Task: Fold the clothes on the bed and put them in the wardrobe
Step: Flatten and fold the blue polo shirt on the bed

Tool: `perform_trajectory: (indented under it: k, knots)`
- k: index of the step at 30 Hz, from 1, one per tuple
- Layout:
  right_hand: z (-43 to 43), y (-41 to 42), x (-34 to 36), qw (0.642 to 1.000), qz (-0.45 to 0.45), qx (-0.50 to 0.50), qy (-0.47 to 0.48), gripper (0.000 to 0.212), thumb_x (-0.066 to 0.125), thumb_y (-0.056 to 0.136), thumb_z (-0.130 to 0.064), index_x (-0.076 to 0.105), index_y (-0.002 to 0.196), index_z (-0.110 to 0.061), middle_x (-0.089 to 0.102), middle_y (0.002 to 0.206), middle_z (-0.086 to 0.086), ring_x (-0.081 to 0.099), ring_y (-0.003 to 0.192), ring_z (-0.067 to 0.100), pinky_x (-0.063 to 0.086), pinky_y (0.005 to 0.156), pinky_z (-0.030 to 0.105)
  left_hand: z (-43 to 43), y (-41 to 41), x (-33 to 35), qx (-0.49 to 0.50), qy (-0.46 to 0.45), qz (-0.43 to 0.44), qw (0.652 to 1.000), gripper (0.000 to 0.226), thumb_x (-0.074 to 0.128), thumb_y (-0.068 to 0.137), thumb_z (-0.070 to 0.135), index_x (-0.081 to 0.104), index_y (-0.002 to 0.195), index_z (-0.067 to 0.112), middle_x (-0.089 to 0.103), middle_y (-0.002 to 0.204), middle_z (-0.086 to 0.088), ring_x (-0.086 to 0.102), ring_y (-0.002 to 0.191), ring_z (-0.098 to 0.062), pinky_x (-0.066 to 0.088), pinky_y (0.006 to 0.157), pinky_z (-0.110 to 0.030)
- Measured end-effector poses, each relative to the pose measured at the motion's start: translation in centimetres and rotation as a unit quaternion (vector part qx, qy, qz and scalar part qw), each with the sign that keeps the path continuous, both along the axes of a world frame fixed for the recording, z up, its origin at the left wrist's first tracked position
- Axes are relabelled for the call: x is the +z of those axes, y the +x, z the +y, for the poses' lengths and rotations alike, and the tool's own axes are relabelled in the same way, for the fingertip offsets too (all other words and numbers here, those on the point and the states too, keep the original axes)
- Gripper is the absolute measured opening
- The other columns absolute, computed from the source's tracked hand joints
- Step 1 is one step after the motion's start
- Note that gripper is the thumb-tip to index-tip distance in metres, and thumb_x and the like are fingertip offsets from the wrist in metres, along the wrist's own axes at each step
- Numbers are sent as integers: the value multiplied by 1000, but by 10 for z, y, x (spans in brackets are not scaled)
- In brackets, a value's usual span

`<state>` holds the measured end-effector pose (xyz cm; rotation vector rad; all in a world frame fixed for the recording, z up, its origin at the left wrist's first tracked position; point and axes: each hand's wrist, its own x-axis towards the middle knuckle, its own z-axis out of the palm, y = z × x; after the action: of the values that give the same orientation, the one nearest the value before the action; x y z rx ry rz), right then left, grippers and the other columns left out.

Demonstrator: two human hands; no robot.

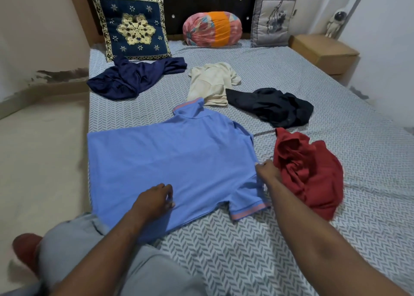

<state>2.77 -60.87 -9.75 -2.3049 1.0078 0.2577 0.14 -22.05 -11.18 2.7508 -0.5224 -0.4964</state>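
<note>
While pressing shirt (170,154) flat on bed (246,246) with left hand (154,200), grip state unclear, clamps right hand (267,172) on its right edge, likely for sleeve fold.

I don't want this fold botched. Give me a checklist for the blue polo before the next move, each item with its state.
1. The blue polo shirt lies spread flat on the bed: ok.
2. The right hand pinches the shirt's side edge: ok.
3. The left hand rests on the shirt; whether it grips: cannot tell.
4. The near sleeve is laid out, not tucked under: ok.
5. The red garment clear of the fold area: not ok, it lies right against the right hand.
</note>
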Motion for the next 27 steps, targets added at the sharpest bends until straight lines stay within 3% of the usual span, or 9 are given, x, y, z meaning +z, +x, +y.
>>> perform_trajectory:
  k: [3,7,10,12,14,16,20,24,27]
  knots:
    - [7,-3,7,991,84,12,103,75,76,75,-49,52,128,-2,58,121,19,61,102,37,48,75,40,18,-14,5,-4,22,27,999,31,69,78,55,50,87,32,52,92,8,56,92,-16,34,67,-27]
    - [8,-25,17,972,183,37,144,26,73,81,-19,56,95,-7,50,82,15,49,64,25,43,60,32,40,-33,10,-13,76,44,996,47,73,65,69,50,82,31,57,93,10,55,88,-12,39,66,-29]
    - [3,-32,15,983,169,60,43,22,66,85,-12,59,99,3,57,80,21,59,69,31,50,71,38,45,-49,15,-44,167,47,984,54,73,63,68,55,95,27,57,105,4,57,99,-18,44,76,-31]
    - [10,-40,12,982,133,88,-97,30,66,81,-18,60,105,0,65,95,19,66,95,34,53,79,38,48,-60,16,-54,210,46,975,61,72,67,64,56,108,23,55,113,1,57,106,-21,44,81,-32]
    - [23,-50,7,973,0,121,-198,48,70,73,-24,54,115,-8,60,112,17,59,109,37,51,87,41,54,-69,15,-47,231,47,971,60,70,69,58,54,114,22,54,117,-1,57,108,-22,45,84,-33]
    - [41,-53,3,951,-144,225,-158,42,75,71,-24,56,106,-13,59,102,14,59,98,33,48,81,38,60,-78,15,-37,246,42,968,57,68,72,49,51,118,20,53,120,-4,58,109,-24,45,85,-33]
    - [76,-56,-11,867,-78,490,-50,33,83,71,-23,61,94,-16,50,87,4,54,84,27,38,71,32,68,-89,13,-18,281,14,959,54,61,83,33,41,130,14,51,127,-9,56,114,-28,45,89,-37]
    - [80,-62,-19,838,-53,532,-107,24,71,71,-15,66,94,-15,53,90,8,57,87,33,38,69,34,75,-92,14,-7,282,-8,959,46,56,87,22,41,130,14,51,124,-9,58,111,-29,47,87,-40]
    - [76,-64,-19,853,-126,494,-111,21,61,66,-19,70,85,-13,63,85,14,62,83,36,45,69,36,79,-92,16,-20,298,-10,954,42,56,87,24,46,127,17,55,124,-7,56,114,-28,46,88,-37]
